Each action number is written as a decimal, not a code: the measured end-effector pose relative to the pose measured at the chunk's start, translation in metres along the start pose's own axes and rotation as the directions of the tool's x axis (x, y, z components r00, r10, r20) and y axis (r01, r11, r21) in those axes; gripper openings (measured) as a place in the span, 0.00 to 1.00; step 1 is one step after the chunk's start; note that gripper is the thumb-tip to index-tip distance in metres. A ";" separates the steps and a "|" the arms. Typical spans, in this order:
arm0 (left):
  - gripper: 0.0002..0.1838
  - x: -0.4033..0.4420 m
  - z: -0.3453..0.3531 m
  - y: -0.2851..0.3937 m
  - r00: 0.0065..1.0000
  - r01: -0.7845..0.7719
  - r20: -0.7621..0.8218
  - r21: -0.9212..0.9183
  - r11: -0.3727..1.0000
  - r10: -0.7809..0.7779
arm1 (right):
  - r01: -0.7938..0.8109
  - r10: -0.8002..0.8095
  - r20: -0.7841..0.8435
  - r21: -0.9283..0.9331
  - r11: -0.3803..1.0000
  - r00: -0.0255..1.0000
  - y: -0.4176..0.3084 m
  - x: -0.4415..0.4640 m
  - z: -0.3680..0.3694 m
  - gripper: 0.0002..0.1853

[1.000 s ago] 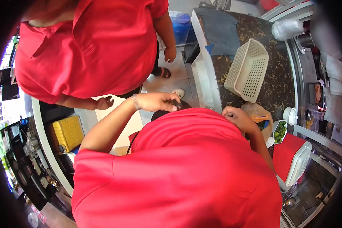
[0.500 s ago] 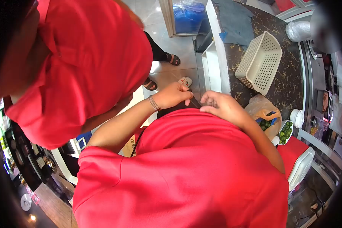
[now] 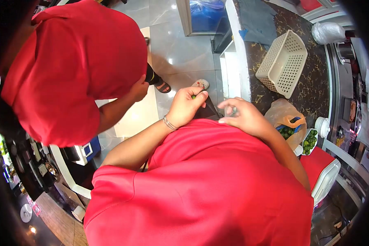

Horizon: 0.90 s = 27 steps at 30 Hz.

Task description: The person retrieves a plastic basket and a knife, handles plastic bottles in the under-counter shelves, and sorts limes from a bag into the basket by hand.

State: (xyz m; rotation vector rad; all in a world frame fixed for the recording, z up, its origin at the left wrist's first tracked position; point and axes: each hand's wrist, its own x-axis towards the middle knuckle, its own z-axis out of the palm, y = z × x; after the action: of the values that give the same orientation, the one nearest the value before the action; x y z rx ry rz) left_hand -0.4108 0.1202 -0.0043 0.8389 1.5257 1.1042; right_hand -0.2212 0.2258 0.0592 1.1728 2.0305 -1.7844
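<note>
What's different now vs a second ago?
Right hand came left, away from the plastic bag toward the left hand. A small green thing now shows in the left hand's grip; it wasn't visible then. The co-worker in the red shirt has turned. Unchanged: plastic bag, basket and green fruit on the right.
</note>
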 end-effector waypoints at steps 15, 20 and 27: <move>0.18 -0.017 -0.020 0.013 0.984 0.148 0.086 0.075 0.986 -0.155 | 0.263 -0.225 0.157 -0.300 0.917 0.962 0.002 0.012 -0.009 0.14; 0.09 0.007 -0.041 0.011 0.906 0.200 0.368 0.064 0.978 -0.210 | 0.307 -0.304 0.053 -0.269 0.913 0.951 0.025 0.024 -0.014 0.12; 0.09 0.046 -0.078 0.022 0.709 0.148 0.637 0.286 0.947 -0.304 | 0.176 -0.183 0.053 0.120 0.977 0.982 0.081 -0.012 -0.058 0.15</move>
State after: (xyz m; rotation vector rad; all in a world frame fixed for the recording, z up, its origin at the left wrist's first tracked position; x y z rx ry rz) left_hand -0.4973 0.1520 0.0047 1.0244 1.0820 0.3629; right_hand -0.1391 0.2696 0.0206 0.9739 2.0804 -2.0199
